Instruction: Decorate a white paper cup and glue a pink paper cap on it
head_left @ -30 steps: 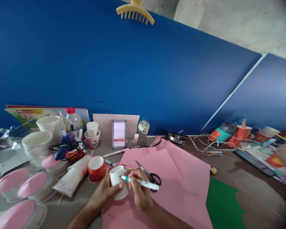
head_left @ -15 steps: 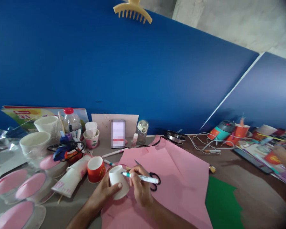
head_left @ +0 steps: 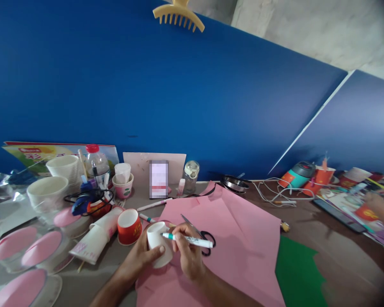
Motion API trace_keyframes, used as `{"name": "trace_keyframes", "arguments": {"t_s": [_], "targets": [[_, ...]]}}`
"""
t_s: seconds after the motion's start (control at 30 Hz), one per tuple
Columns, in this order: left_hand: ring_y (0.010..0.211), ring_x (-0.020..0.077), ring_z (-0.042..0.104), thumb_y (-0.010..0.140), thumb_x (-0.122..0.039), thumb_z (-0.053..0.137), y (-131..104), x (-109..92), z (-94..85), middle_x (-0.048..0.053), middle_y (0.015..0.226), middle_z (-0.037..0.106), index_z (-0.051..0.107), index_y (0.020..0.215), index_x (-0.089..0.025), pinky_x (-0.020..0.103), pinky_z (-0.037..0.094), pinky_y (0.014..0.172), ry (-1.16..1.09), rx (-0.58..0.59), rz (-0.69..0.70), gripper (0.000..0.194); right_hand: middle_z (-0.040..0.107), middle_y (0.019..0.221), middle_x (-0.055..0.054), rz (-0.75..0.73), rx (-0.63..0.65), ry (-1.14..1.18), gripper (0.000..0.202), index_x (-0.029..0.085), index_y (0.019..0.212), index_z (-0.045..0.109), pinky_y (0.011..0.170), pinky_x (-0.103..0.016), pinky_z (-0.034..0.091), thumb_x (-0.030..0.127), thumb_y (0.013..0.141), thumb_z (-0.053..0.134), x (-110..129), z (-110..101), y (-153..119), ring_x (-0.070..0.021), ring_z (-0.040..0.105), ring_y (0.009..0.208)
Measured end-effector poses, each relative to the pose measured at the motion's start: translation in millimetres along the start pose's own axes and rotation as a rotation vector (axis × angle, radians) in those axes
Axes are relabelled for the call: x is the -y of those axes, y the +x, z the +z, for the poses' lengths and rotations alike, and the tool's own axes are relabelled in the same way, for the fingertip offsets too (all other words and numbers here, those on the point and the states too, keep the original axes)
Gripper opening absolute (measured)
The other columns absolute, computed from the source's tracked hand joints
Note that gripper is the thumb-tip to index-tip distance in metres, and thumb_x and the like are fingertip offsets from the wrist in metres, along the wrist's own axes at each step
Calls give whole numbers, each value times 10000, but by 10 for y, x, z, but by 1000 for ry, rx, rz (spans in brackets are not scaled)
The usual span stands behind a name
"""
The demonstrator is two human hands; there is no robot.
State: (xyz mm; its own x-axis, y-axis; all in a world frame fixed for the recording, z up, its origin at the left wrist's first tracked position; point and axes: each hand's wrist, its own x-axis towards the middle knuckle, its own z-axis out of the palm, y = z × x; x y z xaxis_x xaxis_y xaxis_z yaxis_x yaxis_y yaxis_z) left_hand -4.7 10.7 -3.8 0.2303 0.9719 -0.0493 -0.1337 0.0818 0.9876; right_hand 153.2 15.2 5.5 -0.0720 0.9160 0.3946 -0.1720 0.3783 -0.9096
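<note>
A white paper cup, bottom end up and a little tilted, is gripped by my left hand, thumb across its side. Between the fingers of my right hand is a white marker pen with a green band. Its tip meets the cup near the upper edge; any mark there is too small to make out. Black-handled scissors lie just beyond my right hand on pink paper sheets. Left of the cup stands a red paper cup.
Pink-topped cup pieces and stacked paper cups crowd the left. A phone leans at the back beside a clear bottle. Green paper lies right, and another person's hand is at the far right.
The marker tip has shifted very slightly to the left and down on the cup. Both hands otherwise keep their places. At the far right the other person's hand has moved slightly.
</note>
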Motion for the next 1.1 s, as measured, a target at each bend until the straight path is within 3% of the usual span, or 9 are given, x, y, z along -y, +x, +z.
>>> {"name": "trace_keyframes", "arguments": {"t_s": [0.17, 0.37, 0.97, 1.1], "targets": [[1019, 303, 601, 668, -584, 780, 1, -27, 20, 118, 1177, 668, 572, 1295, -181, 356, 491, 856, -8, 0, -13, 774, 432, 544, 61, -5, 23, -50, 239, 204, 821, 532, 478, -239, 350, 379, 969, 462, -24, -14, 13, -106, 391, 464], [897, 263, 588, 636, -603, 791, 1, -18, 20, 96, 1023, 680, 591, 1262, -156, 316, 491, 754, 3, -36, -50, 795, 423, 533, 64, 57, -42, -29, 272, 213, 744, 487, 488, -239, 343, 396, 944, 470, -30, -12, 66, -106, 389, 474], [941, 278, 590, 642, -587, 795, -7, -16, 10, 111, 1101, 678, 600, 1272, -172, 329, 490, 782, -1, -20, -42, 779, 446, 554, 58, 47, -34, 19, 323, 204, 772, 519, 528, -254, 386, 472, 949, 491, -66, -29, 27, -110, 428, 501], [904, 272, 600, 627, -576, 808, -8, 38, 4, 101, 1027, 687, 602, 1235, -154, 327, 493, 754, -58, -46, -73, 769, 607, 719, 4, 45, -160, 38, 319, 209, 1012, 539, 681, -311, 491, 515, 974, 456, -79, -5, 64, -159, 586, 674]]}}
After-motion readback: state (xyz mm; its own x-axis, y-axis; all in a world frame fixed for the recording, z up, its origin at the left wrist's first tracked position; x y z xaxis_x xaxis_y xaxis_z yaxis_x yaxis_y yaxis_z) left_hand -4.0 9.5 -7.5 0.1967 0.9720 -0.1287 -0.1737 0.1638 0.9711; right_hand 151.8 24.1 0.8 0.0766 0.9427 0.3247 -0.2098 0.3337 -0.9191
